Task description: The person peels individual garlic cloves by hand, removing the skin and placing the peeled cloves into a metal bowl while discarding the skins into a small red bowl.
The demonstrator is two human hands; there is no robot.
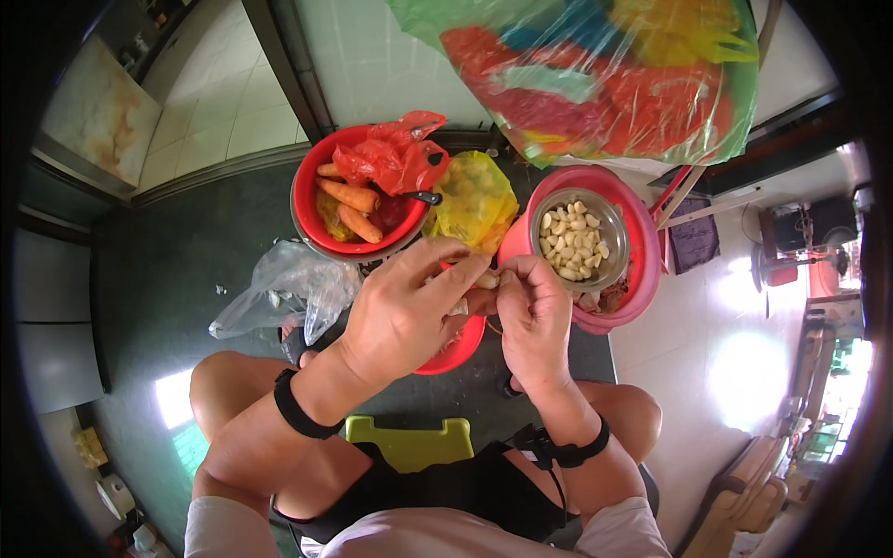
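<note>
Between my two hands is a garlic clove [488, 280], pinched by the fingertips. My left hand [411, 307] holds it from the left, with a pale wrap on one finger. My right hand [534, 317] grips its right end between thumb and forefinger. Just right of my hands, peeled garlic cloves [573, 240] fill a steel bowl [617, 240], which rests in a pink basin [645, 279] above skins and scraps. Partly hidden below my left hand is a red bowl [460, 352] with bits inside.
Carrots [349, 195], a red plastic bag [391, 157] and a black-handled knife [424, 198] lie in a red basin [301, 188]. Beside it sits a yellow bag [474, 195]. A clear bag [300, 286] lies on the dark floor; a large green bag [628, 84] hangs over the far side.
</note>
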